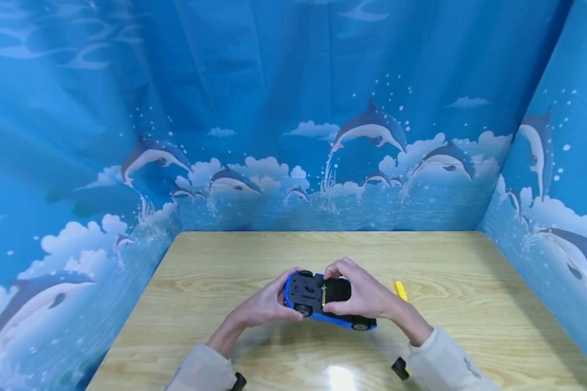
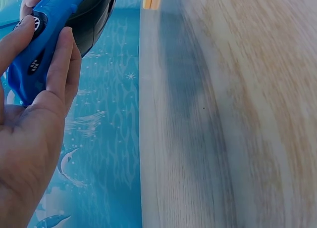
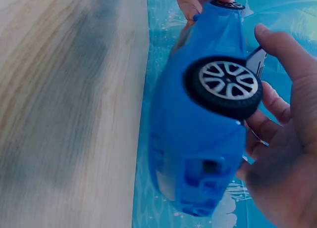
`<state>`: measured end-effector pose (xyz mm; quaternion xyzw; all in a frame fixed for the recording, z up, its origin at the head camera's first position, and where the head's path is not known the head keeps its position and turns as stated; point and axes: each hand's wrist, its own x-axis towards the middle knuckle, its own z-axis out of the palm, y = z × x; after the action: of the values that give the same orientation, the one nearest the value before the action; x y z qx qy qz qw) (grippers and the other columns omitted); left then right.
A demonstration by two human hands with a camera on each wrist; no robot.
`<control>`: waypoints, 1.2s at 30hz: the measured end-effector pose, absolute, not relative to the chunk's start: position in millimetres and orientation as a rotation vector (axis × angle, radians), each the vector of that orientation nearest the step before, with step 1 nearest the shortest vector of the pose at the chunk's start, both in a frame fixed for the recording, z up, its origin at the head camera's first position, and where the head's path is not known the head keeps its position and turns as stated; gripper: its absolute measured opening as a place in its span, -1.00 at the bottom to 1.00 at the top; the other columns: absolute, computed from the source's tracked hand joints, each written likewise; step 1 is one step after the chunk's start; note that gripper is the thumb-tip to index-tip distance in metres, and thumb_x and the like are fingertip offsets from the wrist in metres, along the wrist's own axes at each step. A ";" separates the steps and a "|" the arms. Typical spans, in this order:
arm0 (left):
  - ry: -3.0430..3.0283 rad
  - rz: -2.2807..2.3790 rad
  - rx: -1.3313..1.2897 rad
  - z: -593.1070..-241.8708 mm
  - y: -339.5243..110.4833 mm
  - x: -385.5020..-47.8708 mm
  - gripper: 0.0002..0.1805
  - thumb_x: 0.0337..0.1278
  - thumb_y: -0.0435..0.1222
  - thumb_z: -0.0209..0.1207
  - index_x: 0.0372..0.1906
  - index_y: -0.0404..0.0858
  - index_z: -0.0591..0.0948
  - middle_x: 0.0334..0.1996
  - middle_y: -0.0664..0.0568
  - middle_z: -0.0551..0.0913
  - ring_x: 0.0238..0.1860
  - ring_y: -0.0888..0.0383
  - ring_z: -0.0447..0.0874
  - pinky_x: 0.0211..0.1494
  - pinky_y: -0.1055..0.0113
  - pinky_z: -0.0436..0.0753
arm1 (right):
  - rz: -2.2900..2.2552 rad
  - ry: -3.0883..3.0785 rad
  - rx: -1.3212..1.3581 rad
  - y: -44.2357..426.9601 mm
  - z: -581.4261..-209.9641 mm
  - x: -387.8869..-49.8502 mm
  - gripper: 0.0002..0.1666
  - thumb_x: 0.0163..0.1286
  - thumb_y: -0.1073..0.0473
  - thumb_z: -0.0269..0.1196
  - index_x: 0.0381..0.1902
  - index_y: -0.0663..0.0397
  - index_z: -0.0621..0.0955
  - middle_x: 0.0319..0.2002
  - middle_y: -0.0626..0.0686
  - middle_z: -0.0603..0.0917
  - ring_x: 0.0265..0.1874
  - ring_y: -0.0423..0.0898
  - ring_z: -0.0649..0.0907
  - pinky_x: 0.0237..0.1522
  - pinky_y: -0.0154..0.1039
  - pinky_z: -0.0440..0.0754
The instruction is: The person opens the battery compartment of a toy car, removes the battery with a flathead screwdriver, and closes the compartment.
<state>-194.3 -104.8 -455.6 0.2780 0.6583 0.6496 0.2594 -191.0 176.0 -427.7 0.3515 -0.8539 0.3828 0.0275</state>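
A blue toy car (image 1: 305,293) is held upside down above the table, its black underside facing up. The left hand (image 1: 269,305) grips one end around the wheels; in the left wrist view that hand (image 2: 37,114) has its thumb on a wheel and its fingers along the blue body (image 2: 49,20). The right hand (image 1: 364,290) pinches a black piece (image 1: 339,290) with a gold-and-green edge at the middle of the underside. From the right wrist view, the right hand (image 3: 292,119) is beside the car body (image 3: 198,134), thumb and fingers around a thin piece (image 3: 256,61).
A yellow object (image 1: 400,290) lies on the wooden table (image 1: 215,260), partly behind the right forearm. Blue curtains (image 1: 274,81) printed with dolphins hang behind the table and at both sides.
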 end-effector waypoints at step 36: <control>1.813 1.826 0.746 -453.1 -106.4 -193.0 0.03 0.05 -0.59 0.36 0.59 -0.17 0.12 0.35 -0.34 0.39 0.17 -0.13 0.64 0.18 0.06 0.74 | 1.062 -2.574 0.984 177.3 -434.3 -184.6 -0.31 0.12 -0.03 0.56 0.21 -0.01 0.65 0.08 -0.17 0.62 0.07 -0.17 0.49 -0.05 -0.12 0.66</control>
<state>-193.0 -106.4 -453.1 0.2712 0.6588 0.6633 0.2292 -184.6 177.3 -434.3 0.3317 -0.8677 0.3581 0.0940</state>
